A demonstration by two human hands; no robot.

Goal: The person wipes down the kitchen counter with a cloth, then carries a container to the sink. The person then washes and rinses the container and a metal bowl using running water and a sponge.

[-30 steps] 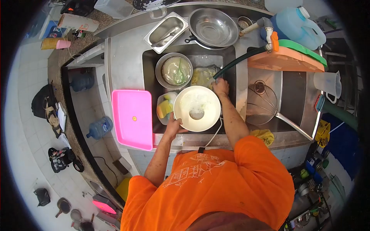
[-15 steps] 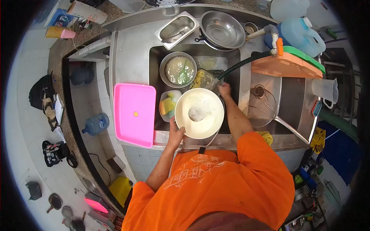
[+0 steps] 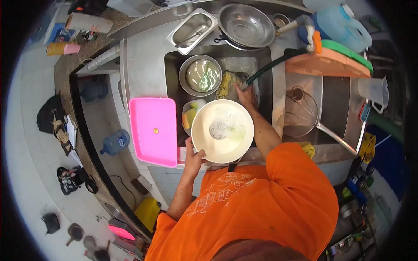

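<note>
Clock positions are read from the center of the cream bowl, which is over the near part of the sink basin and contains foamy liquid. The left hand is clamped on its rim at 8 o'clock. The right hand, apart from the left, lies at 1 o'clock by the end of the dark hose; whether its fingers close on the hose cannot be told. The pink tray lies at 9 o'clock, the sponge container at 10, the round metal pot at 11. Farthest, the wide metal pan sits near 12.
</note>
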